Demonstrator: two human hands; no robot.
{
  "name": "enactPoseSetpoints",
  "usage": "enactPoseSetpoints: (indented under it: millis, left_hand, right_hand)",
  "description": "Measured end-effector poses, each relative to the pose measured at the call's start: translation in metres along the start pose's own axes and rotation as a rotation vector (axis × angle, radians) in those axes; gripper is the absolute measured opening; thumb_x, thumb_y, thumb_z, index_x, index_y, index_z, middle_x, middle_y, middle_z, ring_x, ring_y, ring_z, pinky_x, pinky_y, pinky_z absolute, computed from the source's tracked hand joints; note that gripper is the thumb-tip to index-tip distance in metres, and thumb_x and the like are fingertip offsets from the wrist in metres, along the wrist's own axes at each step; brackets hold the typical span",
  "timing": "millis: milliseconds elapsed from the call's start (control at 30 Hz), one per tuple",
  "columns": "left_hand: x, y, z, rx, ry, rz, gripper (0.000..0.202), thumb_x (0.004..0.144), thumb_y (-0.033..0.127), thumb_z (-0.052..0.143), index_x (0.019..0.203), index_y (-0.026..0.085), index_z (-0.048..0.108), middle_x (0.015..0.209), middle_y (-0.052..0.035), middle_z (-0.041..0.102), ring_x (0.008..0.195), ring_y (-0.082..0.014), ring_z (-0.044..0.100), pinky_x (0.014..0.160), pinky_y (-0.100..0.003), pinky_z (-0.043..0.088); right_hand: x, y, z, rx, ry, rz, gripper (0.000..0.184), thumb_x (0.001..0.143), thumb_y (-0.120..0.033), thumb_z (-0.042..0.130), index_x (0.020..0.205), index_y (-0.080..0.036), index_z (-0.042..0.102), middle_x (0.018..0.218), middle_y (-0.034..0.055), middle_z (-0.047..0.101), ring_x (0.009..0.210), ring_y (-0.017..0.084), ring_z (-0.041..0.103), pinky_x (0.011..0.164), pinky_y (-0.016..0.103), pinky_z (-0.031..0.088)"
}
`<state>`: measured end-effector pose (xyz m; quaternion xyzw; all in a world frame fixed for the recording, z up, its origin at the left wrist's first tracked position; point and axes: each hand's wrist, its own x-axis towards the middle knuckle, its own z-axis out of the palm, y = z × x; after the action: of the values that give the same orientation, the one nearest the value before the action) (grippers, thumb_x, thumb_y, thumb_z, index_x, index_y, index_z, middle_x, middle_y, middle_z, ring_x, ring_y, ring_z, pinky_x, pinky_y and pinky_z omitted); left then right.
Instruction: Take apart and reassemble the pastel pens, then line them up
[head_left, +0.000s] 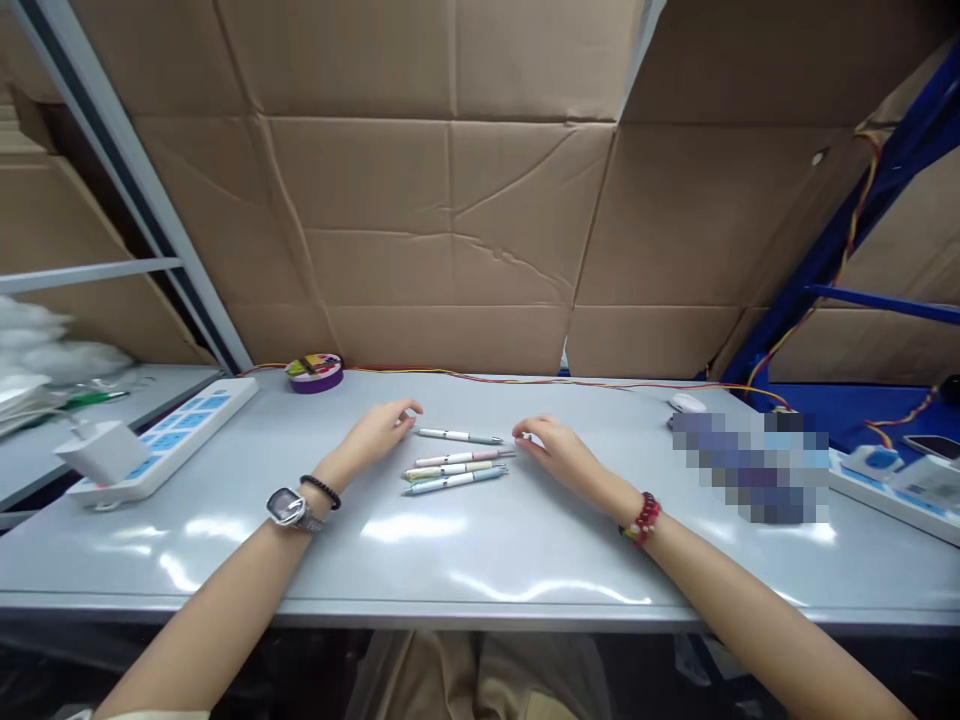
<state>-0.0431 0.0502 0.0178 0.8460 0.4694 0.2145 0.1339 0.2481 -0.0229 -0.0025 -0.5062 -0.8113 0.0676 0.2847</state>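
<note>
Four pens [454, 460] lie mid-bench [525, 560] | left hand [379, 430]: loosely spread, near the left end of the far pen [458, 436] | right hand [556, 448]: fingers bent but apart, by that pen's right end, can't tell if touching | round box [314, 374] at the back

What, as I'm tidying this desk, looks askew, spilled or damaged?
The farthest pen slants the opposite way from the other three pens, breaking the row. Behind them, the cardboard is wrinkled, with diagonal creases. No spill shows, though pixelation hides a patch at right.
</note>
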Motion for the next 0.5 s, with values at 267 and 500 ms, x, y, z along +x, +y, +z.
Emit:
enactPoseSetpoints:
  millis: [267, 500]
  left_hand:
    - [0.000, 0.003, 0.004, -0.054, 0.014, -0.076, 0.029, 0.083, 0.033, 0.038, 0.100, 0.019, 0.056, 0.075, -0.0038, 0.066, 0.068, -0.0195, 0.063, 0.066, -0.028, 0.046]
    - [-0.001, 0.005, 0.011, -0.018, 0.059, -0.101, 0.035, 0.084, 0.033, 0.037, 0.113, 0.019, 0.049, 0.086, -0.0063, 0.066, 0.076, -0.0221, 0.061, 0.070, -0.032, 0.044]
  right_hand:
    - [0.002, -0.015, 0.022, 0.042, -0.106, -0.104, 0.017, 0.089, -0.016, 0.037, 0.098, -0.021, 0.051, 0.106, 0.0061, 0.060, 0.098, 0.019, 0.054, 0.083, 0.034, 0.043]
    - [0.001, -0.019, 0.026, 0.027, -0.149, -0.082, 0.020, 0.090, -0.017, 0.034, 0.103, -0.020, 0.049, 0.102, 0.0056, 0.059, 0.093, 0.017, 0.054, 0.079, 0.032, 0.043]
